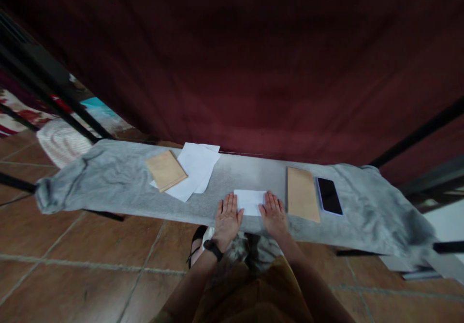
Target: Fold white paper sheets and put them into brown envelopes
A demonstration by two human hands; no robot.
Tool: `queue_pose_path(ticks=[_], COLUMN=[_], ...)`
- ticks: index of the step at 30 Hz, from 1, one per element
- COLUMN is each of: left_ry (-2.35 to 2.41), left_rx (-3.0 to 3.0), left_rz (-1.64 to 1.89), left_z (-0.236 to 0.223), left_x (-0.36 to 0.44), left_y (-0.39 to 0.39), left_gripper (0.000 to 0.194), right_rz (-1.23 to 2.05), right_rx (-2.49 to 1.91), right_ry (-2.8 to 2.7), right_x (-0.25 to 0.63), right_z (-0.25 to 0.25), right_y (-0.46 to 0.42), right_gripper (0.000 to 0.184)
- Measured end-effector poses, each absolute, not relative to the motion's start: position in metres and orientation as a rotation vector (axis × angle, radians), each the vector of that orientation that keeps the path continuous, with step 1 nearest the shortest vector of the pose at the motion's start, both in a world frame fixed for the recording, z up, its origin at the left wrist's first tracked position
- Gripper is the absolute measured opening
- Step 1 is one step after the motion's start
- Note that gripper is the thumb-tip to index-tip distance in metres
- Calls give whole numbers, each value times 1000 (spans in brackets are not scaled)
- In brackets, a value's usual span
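A small white sheet of paper (250,202), perhaps folded, lies on the grey cloth near its front edge. My left hand (227,216), with a black band on the wrist, rests flat on the paper's left end. On the right end lies my right hand (274,215), also flat with fingers stretched out. Right of that hand is a brown envelope (303,195), and a phone (329,196) with a dark screen sits beyond it. To the left, a second brown envelope (166,170) partly covers several loose white sheets (197,168).
The grey cloth (119,187) covers a long narrow surface and is wrinkled at both ends. A dark red curtain (253,71) hangs along its far side. Black metal bars (416,132) stand at both ends. Brown floor tiles (90,284) show below.
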State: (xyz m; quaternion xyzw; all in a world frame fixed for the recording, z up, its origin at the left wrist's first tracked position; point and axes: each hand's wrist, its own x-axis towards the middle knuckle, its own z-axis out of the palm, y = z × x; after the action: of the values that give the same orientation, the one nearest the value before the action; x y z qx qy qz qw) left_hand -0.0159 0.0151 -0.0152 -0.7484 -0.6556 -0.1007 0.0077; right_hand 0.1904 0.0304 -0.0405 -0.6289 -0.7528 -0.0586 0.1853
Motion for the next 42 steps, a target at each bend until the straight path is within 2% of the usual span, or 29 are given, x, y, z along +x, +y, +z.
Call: queue_pose_path(ticks=[7,13,25,33,42], left_ry=[-1984,-1871,-1906,-1878,-1950], left_rx=[-2405,-2650,-2425,-2443,-2337], left_rz=[-463,-405,-370,-348,-465], left_z=[-10,-14,-22,-18,-24], left_x=[15,55,13,15,3], left_y=[23,37,39,40,34], left_gripper=[59,60,59,59,60], right_rz=[-179,-234,-216,-126,-185], right_rx=[-1812,-1796,-1737,-1561,-1632], right_ry=[-2113,-2123,-2030,-2139,-2135], right_x=[191,190,187,176,192], right_z=[-42,-41,-43,-31,-31], right_y=[27,26,28,7,-12], right_gripper=[56,54,56,48,54])
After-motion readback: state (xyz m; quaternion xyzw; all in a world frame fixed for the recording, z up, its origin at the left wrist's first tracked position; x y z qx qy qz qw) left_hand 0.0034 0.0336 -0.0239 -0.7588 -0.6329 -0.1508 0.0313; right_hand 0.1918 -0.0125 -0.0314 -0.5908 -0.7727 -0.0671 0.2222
